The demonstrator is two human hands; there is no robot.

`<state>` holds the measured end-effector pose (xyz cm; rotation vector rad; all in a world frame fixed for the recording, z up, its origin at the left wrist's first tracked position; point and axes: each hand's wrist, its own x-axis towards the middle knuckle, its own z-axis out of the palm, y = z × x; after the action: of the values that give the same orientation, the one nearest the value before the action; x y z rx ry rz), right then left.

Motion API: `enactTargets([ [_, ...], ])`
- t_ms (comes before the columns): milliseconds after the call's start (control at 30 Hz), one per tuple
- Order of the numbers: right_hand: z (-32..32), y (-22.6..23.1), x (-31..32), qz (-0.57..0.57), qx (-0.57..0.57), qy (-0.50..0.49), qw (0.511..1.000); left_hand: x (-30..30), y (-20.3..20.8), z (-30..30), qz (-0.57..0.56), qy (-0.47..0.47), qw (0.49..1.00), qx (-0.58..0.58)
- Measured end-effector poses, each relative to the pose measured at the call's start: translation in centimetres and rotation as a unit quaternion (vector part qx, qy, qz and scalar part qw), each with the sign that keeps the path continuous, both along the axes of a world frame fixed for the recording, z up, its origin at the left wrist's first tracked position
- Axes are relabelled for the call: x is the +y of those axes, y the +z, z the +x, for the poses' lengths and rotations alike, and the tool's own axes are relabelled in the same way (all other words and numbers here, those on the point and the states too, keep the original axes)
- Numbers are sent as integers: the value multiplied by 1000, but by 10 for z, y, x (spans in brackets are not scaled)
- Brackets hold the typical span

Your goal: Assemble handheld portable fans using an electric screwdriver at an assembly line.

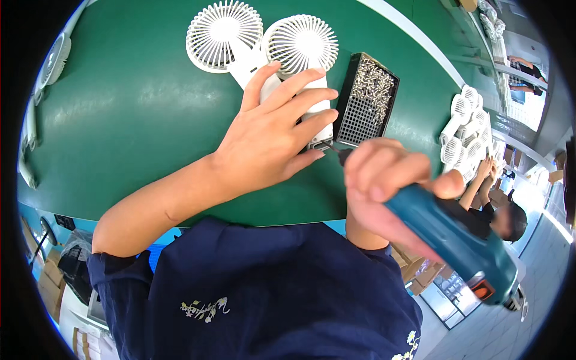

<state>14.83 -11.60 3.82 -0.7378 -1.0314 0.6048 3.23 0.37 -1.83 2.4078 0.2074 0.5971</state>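
Two white handheld fans lie on the green table, the left fan [225,30] and the right fan [303,45], their round grilles touching or nearly so. My left hand [267,132] lies across both handles with fingers spread, holding the right fan by its handle; part of both handles is hidden. In my right hand [393,180] is a teal electric screwdriver [456,231], slanting down toward the fan. Its thin bit reaches the bottom end of the right fan's handle. Whether a screw sits at the tip I cannot tell.
Right of the fans stands a black tray [366,99] with a perforated grid and many small screws. More white fans [468,129] are heaped at the table's right edge, beside another person's hands [485,174]. At the far left lies another white fan [57,57].
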Motion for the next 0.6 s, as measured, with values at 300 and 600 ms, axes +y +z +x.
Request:
enactTargets([
  [300, 34, -28, 29, 58, 73, -125, 988, 0, 0, -3, 0, 1, 1000, 23],
  [600, 44, -49, 31, -31, -74, -125, 989, 2, 0, 2, -16, 14, 1000, 1],
])
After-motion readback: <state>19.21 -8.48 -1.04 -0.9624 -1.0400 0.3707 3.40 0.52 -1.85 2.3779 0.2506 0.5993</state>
